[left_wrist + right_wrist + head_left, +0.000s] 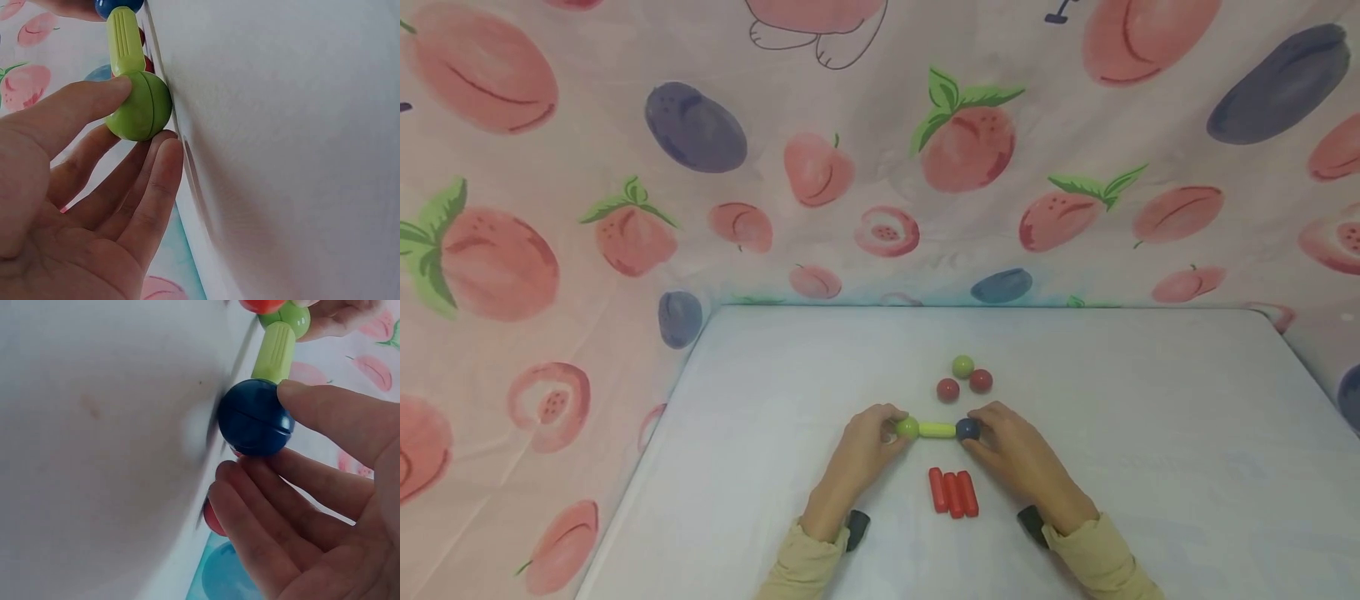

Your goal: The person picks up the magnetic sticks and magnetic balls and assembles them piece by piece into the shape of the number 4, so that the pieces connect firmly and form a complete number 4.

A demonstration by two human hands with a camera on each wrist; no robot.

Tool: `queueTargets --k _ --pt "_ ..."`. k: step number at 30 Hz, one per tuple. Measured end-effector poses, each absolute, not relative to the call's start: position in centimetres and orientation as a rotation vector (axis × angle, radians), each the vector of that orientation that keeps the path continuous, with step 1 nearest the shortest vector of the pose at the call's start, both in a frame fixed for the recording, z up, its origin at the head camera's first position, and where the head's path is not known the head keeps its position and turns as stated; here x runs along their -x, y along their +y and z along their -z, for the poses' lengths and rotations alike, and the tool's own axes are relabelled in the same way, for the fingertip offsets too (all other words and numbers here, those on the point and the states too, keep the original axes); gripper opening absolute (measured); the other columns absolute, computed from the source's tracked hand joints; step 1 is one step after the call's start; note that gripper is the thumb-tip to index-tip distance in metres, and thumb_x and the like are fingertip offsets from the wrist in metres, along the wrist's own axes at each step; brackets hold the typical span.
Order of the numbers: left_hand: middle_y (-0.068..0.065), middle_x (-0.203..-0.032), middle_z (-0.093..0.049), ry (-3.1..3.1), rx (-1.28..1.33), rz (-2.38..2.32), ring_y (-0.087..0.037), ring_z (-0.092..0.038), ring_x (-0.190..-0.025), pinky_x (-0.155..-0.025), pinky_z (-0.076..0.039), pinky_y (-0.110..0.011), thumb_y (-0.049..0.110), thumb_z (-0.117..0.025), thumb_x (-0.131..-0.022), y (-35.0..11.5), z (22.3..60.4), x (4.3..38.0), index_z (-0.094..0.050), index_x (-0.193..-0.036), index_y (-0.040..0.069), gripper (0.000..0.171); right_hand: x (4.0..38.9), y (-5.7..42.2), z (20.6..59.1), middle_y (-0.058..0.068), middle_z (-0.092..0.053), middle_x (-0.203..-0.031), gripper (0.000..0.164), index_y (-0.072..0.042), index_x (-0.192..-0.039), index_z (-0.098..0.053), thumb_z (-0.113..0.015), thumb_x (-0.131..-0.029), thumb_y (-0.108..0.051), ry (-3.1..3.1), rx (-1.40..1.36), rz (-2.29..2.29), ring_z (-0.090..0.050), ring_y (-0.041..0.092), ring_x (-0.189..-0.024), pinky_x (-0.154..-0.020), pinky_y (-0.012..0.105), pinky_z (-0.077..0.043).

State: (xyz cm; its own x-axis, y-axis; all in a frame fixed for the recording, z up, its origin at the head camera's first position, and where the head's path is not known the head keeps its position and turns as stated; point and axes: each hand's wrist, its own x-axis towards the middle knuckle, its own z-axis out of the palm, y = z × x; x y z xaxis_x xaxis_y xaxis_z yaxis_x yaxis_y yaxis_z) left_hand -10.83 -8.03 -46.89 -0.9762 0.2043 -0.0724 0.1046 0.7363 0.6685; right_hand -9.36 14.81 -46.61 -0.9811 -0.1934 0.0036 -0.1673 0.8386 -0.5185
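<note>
A ribbed yellow-green rod (pixel 937 430) joins a green ball (pixel 907 427) on its left end to a dark blue ball (pixel 967 429) on its right end. My left hand (pixel 871 442) pinches the green ball (pixel 139 106) between thumb and fingers. On the other side, my right hand (pixel 1013 446) grips the blue ball (pixel 256 417) the same way, thumb on its near side. The rod lies level between both hands, close over the white table (pixel 760 367). Three red rods (pixel 953 493) lie side by side just nearer to me.
Beyond the hands sit two red balls (pixel 948 390) and a loose green ball (pixel 962 366), close together. A fruit-print cloth (pixel 737 100) hangs behind the table and along its left side.
</note>
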Motion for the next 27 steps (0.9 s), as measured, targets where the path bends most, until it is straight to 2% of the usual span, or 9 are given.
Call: queueTargets --k 10,27 --pt "0.001 -0.105 -0.07 2.802 -0.257 -1.053 -0.014 -0.062 -0.091 -0.08 -0.055 -0.029 0.023 -0.075 -0.089 -8.1 46.9 10.7 -0.069 -0.117 0.014 0.031 8.8 14.9 45.8 0.003 -0.065 -0.107 0.041 -0.009 -0.117 -0.067 -0.083 -0.081 -0.02 3.009 0.331 0.768 -0.063 0.019 -0.1 -0.092 0.04 -0.056" --pt "0.001 -0.105 -0.07 2.815 -0.259 -1.05 -0.013 -0.062 -0.09 -0.079 -0.055 -0.028 0.024 -0.076 -0.088 -8.0 47.0 10.8 -0.069 -0.117 0.014 0.031 7.1 14.3 43.7 0.001 -0.065 -0.107 0.033 -0.01 -0.111 -0.067 -0.081 -0.082 -0.019 2.89 0.323 0.714 -0.06 0.016 -0.101 -0.094 0.041 -0.055"
